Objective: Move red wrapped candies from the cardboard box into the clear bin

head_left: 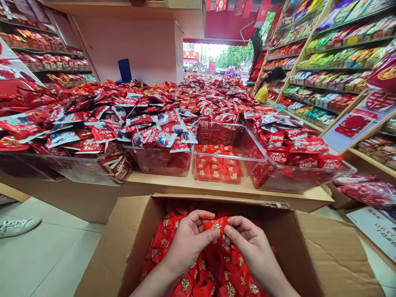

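Observation:
Between my two hands is a small red packet (217,223) with a gold character printed on it. My left hand (193,237) pinches its left end between thumb and fingers. The right end is gripped by my right hand (244,237), thumb on top. Both hands are over an open cardboard box (337,251), filled with many similar red packets (230,288). Just beyond the box stands a clear plastic bin (230,156), partly filled with neat rows of red packets (213,167) bearing gold characters.
Clear bins heaped with red snack packets (163,128) line the wooden counter (161,180) on both sides. Stocked shelves (343,45) rise at right. A person in yellow (262,94) is beyond the counter. Someone's white shoe (20,227) is on the tiled floor (62,247) at left.

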Tool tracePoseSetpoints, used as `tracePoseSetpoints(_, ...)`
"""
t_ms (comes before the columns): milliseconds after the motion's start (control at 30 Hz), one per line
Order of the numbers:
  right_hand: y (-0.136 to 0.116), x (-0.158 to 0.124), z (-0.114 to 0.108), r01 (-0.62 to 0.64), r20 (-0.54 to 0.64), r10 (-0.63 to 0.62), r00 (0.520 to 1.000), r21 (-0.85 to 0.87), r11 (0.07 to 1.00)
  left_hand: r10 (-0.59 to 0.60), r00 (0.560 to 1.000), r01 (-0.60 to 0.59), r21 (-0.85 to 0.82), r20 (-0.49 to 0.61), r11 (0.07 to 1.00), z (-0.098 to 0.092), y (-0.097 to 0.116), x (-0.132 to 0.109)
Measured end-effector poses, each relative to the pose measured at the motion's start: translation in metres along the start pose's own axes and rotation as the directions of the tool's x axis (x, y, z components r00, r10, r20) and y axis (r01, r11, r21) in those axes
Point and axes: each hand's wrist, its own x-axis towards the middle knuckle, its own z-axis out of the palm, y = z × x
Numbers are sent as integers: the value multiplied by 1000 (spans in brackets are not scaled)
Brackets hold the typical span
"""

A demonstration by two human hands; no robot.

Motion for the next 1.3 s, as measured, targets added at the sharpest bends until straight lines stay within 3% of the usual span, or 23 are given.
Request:
tracePoseSetpoints(100,3,0,0,-34,23,33,999,77,996,-16,1000,16,-7,-21,1000,0,-3,1)
tracePoseSetpoints(233,9,1,1,30,31,-33,999,85,996,-6,999,4,-36,-47,999,2,-8,1)
tracePoseSetpoints(333,9,0,-1,100,27,-99,995,-41,994,-3,1000,3,18,-20,1000,2,-9,0)
tracePoseSetpoints(433,3,0,-7,176,94,-159,983,-213,961,60,998,-62,202,17,977,0,-7,-1)
tracePoseSetpoints(533,-5,0,-14,288,226,-210,951,-410,865,121,986,-155,367,115,917,-4,-2,-3)
tracePoseSetpoints(667,-6,-1,-18,408,364,-228,903,-556,724,119,955,-228,420,271,878,-6,5,-6)
tracePoseSetpoints(733,-1,-2,-16,408,340,-256,905,-522,749,113,950,-234,423,292,875,-5,6,-6)
tracePoseSetpoints(800,6,-3,-11,370,260,-284,923,-396,841,130,954,-229,379,269,896,-4,5,-5)
tracePoseSetpoints(900,16,-4,-1,273,122,-258,959,-130,953,154,976,-186,219,157,958,-2,0,-5)
tracePoseSetpoints(1000,21,-6,2,224,112,-210,971,-125,967,154,987,-156,59,46,986,0,-1,-7)
tracePoseSetpoints(1067,14,-7,-1,290,164,-252,954,-285,914,185,983,-185,19,-1,983,1,1,-9)
tracePoseSetpoints(1133,-5,-6,-3,413,241,-338,910,-447,793,200,978,-200,-3,-64,980,1,1,-10)
tracePoseSetpoints(1233,-60,15,-2,573,309,-502,808,-609,549,151,984,-155,-29,-91,988,-2,-6,-8)
tracePoseSetpoints(1300,-105,48,5,582,293,-580,760,-704,407,86,996,-86,25,6,996,-5,-17,-3)
